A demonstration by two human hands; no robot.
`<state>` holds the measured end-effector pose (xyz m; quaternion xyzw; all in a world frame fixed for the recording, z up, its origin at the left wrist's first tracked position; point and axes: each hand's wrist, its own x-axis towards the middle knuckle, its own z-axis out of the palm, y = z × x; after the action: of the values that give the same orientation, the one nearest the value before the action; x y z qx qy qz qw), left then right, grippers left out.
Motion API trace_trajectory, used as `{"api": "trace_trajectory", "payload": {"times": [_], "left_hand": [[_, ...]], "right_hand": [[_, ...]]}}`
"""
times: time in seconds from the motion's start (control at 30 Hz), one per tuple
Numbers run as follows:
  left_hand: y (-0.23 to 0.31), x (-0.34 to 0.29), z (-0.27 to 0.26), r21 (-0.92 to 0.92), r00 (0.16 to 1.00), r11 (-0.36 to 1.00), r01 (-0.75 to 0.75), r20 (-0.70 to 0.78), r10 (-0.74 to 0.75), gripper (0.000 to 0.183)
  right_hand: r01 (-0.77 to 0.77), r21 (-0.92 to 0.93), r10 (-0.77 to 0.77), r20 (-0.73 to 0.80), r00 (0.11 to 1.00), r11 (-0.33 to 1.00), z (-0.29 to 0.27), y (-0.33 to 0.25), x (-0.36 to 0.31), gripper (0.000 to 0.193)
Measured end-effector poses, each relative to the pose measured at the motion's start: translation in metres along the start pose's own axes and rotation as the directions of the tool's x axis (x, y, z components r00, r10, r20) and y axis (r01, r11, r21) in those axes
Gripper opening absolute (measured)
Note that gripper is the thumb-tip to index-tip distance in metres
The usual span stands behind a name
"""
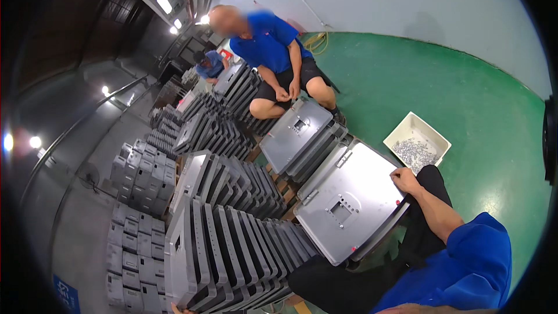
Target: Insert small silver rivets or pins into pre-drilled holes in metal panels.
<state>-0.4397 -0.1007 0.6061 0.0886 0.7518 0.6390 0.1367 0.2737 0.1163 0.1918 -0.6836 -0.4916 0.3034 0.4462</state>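
Note:
A flat grey metal door panel [343, 206] lies in front of me, with a rectangular cutout, hinges along its far left edge and red pieces at two corners. My right hand [405, 180] is closed at the panel's right edge, by my knee; whatever its curled fingers hold is hidden. At the lower left, a row of similar grey panels [232, 244] stands on edge, tightly nested. Only the fingers of my left hand [181, 309] show at the bottom rim of the picture, bent around the lower corner of the nearest standing panel.
A cream bin [443, 142] of small metal parts sits on the green floor [372, 75] at right. Across from me a seated person [270, 40] brings both hands together over another panel stack [299, 131]. Grey boxes [136, 244] are piled at left; another person [210, 65] works farther back.

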Motion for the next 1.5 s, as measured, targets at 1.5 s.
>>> {"api": "trace_trajectory", "payload": {"times": [1.5], "left_hand": [[-0.002,0.088,-0.086,-0.183,0.997,0.980,0.072,0.015,-0.070,0.046]], "right_hand": [[0.569,0.385,-0.654,0.642,0.401,0.727,0.239,-0.603,-0.126,0.044]]}}
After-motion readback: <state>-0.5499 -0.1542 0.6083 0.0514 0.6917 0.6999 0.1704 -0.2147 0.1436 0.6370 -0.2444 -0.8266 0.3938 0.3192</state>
